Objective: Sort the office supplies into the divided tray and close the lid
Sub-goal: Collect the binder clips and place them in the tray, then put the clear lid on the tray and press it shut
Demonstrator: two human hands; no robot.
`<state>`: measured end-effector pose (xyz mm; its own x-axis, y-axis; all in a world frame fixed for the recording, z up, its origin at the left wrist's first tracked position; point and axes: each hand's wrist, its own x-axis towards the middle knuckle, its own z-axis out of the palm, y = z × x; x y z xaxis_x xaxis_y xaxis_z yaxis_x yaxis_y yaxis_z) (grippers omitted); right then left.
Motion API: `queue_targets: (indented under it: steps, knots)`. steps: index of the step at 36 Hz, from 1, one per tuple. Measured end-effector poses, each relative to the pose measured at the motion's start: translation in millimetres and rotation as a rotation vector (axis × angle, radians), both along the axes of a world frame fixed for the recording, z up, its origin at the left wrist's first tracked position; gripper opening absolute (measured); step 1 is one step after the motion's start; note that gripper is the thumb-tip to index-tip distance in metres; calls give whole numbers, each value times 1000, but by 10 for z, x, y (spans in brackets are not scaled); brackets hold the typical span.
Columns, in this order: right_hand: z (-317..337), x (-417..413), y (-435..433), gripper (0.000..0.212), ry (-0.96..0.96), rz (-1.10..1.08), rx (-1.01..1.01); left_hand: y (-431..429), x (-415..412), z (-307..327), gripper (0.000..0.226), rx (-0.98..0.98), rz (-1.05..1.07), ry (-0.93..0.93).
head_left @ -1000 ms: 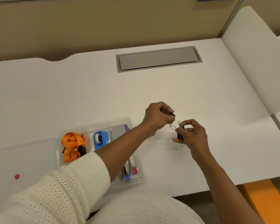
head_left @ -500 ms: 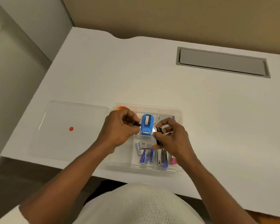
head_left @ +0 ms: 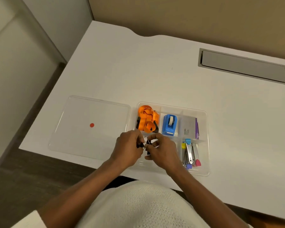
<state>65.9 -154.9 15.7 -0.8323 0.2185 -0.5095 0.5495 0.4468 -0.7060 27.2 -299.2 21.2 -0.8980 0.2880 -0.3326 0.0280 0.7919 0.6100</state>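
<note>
The clear divided tray [head_left: 205, 171] lies near the desk's front edge. It holds an orange lanyard [head_left: 147, 120], a blue tape dispenser [head_left: 169, 125], a staple box [head_left: 188, 128] and several small staplers [head_left: 190, 153]. My left hand [head_left: 127, 148] and my right hand [head_left: 163, 149] meet over the tray's front left compartment. Each pinches black binder clips [head_left: 141, 145] with silver wire handles. The compartment under the hands is mostly hidden.
The clear lid [head_left: 89, 125] with a red dot lies flat on the desk just left of the tray. A grey cable hatch [head_left: 242, 67] is set into the desk at the back right. The desk's left edge drops to the floor.
Both hands carried the binder clips from the bare desk on the right to the tray, then left to its front left compartment. The camera view swung left.
</note>
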Motion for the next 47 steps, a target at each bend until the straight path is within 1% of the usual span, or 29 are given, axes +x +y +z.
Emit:
queue_targets:
  steps: [4, 9, 13, 17, 20, 25, 30, 35, 39, 43, 45, 47]
  knots:
    - [9, 32, -89, 25, 12, 6, 45, 30, 59, -53, 22, -83, -101, 37]
    - [31, 45, -133, 28, -14, 56, 92, 20, 66, -80, 31, -130, -191, 54]
    - [61, 75, -110, 27, -26, 98, 119, -8, 44, -101, 27, -126, -191, 66]
    - [85, 93, -55, 25, -20, 114, 120, -78, 6, -85, 19, -39, -127, 84]
    - [110, 93, -25, 21, 4, 125, 97, -199, -52, -75, 17, -1, -56, 72]
    - [165, 45, -46, 17, 69, 171, 95, -444, -226, -31, 8, 80, 130, 93]
    - [229, -84, -217, 17, 128, 240, 45, -859, -448, 45, 15, 79, 355, 112]
    - [234, -298, -527, 31, 130, 328, 65, -1313, -647, 25, 17, 3, 508, 138]
    - [189, -446, -784, 49, 111, 367, 130, -1601, -776, -84, 18, -52, 500, 138]
    - [75, -590, -1034, 65, 60, 373, 213, -1838, -899, -268, 23, -231, 457, 192]
    - [-8, -634, -1153, 69, 37, 391, 257, -1932, -931, -371, 29, -303, 456, 205]
    - [-85, -654, -1247, 70, 40, 414, 324, -2009, -941, -479, 37, -332, 452, 205]
